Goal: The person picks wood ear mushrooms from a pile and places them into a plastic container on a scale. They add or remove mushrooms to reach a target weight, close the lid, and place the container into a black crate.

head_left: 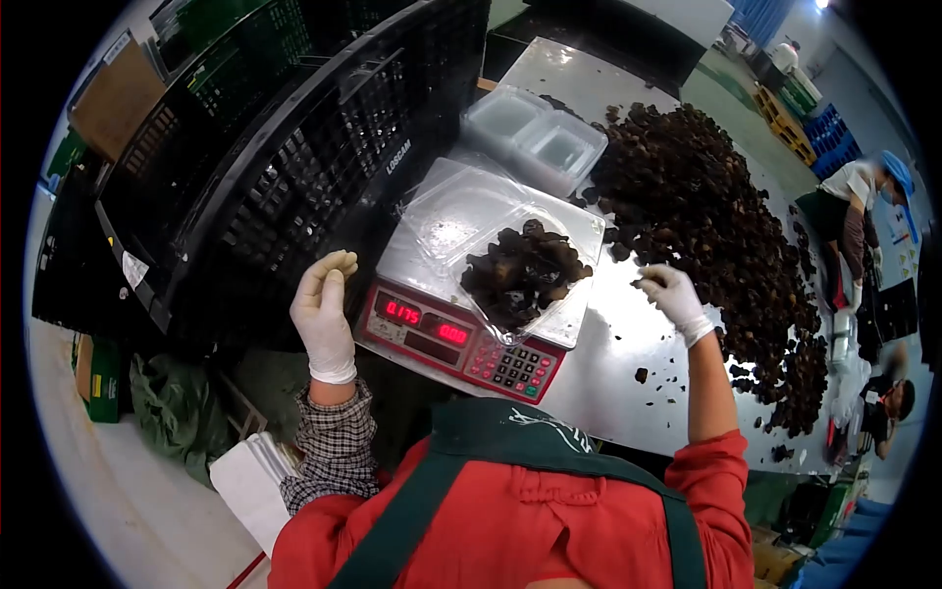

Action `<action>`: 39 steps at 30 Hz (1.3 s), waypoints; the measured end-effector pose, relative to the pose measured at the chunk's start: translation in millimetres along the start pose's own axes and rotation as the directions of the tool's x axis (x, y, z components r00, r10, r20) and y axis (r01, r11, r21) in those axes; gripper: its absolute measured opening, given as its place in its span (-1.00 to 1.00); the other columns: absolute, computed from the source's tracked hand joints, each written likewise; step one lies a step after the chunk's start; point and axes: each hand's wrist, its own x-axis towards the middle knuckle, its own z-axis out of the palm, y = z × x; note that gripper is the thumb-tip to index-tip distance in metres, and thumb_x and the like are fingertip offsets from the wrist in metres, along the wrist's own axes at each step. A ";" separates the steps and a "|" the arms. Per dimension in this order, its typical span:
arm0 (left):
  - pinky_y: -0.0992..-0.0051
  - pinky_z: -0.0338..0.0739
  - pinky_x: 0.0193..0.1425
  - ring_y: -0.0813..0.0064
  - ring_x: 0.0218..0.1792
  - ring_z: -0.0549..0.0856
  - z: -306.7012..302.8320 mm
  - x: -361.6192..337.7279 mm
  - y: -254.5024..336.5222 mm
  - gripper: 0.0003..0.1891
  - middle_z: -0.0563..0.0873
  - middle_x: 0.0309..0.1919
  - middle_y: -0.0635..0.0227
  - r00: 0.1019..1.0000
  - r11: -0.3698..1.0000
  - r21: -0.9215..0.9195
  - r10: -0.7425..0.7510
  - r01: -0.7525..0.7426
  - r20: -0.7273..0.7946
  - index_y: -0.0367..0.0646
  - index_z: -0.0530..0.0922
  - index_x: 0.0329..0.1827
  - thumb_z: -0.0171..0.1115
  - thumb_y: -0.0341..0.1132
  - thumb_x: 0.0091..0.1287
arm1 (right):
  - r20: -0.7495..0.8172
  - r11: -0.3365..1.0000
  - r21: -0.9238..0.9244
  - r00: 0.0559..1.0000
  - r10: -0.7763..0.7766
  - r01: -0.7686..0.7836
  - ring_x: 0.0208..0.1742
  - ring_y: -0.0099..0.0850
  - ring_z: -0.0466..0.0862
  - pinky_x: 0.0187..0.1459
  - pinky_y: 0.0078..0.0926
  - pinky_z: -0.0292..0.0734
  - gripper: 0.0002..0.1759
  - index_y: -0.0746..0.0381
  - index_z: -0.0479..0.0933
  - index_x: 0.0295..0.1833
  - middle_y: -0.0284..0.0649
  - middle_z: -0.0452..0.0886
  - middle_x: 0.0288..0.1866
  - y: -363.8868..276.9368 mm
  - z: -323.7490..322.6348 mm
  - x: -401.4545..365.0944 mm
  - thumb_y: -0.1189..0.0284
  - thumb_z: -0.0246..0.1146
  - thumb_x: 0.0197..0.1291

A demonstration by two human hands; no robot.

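On the red-framed digital scale (461,339) lies a clear plastic tray (476,299) with dark, glossy wood ear mushrooms (525,275) heaped in it. Its hinged clear lid (446,206) is spread open over the metal pan. The left red display reads about 0.175. My left hand (324,319), in a white glove, is beside the scale's left edge, thumb and fingers closed with nothing visible in them. To the right of the pan, my gloved right hand (677,302) is pinched above the metal table, a small dark mushroom piece at its fingertips.
A big pile of wood ear mushrooms (697,196) covers the right of the metal table (613,378). Stacked clear plastic trays (540,142) stand behind the scale. A tall black crate (324,167) rises at the left. Other people (854,196) work at the far right.
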 end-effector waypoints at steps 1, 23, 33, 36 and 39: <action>0.55 0.52 0.13 0.50 -0.08 0.65 -0.6 -1.3 2.4 -0.79 0.69 -0.10 0.23 1.000 1.000 -0.002 0.011 -0.011 0.016 -0.35 0.58 -0.02 -0.01 -0.56 0.39 | -0.075 0.996 -0.019 0.994 -0.084 0.083 -0.31 -0.57 0.56 -0.22 -0.60 0.51 -0.75 0.35 0.61 -0.06 -0.27 0.62 -0.34 7.5 -11.8 14.7 0.51 0.27 0.15; 0.28 0.32 0.29 0.20 0.22 0.42 59.4 41.3 -48.3 -0.47 0.45 0.17 0.04 0.718 0.493 -0.535 -0.580 0.686 0.385 -0.31 0.33 0.23 0.12 -0.07 0.38 | -0.020 0.812 -0.206 0.827 -0.562 0.546 0.12 -0.09 0.53 0.15 -0.34 0.44 -0.52 0.30 0.41 0.25 0.03 0.52 0.10 -127.4 76.9 -42.2 0.49 0.24 0.20; 0.18 0.35 0.17 0.18 -0.05 0.50 95.5 -28.7 3.4 -0.52 0.52 -0.19 0.23 0.257 0.671 -0.042 0.340 -0.741 0.905 -0.22 0.58 -0.09 0.39 -0.03 0.07 | -0.271 0.920 0.189 0.919 -0.286 0.342 -0.10 -0.50 0.61 -0.13 -0.57 0.52 -0.64 0.32 0.53 0.11 -0.24 0.65 -0.09 -82.9 39.1 -18.9 0.29 0.05 0.40; 0.16 0.34 0.21 0.21 0.02 0.49 94.6 -56.3 -19.3 -0.63 0.53 -0.15 0.25 0.273 0.611 -0.028 0.394 -0.791 0.877 -0.17 0.58 -0.10 0.41 -0.26 0.02 | 0.058 0.978 0.200 0.996 -0.065 0.052 -0.16 -0.52 0.62 -0.18 -0.57 0.53 -0.63 0.32 0.52 0.13 -0.26 0.65 -0.14 -70.8 50.1 -11.7 0.30 0.06 0.39; 0.16 0.35 0.22 0.22 0.00 0.53 87.4 -53.3 -29.5 -0.65 0.57 -0.14 0.29 0.423 0.639 0.024 0.480 -0.769 0.769 -0.18 0.55 -0.05 0.28 -0.51 0.04 | 0.204 0.915 0.398 0.979 -0.023 -0.062 -0.30 -0.58 0.61 -0.30 -0.63 0.52 -0.66 0.30 0.48 0.09 -0.28 0.64 -0.27 -61.5 66.1 -19.4 0.29 0.13 0.35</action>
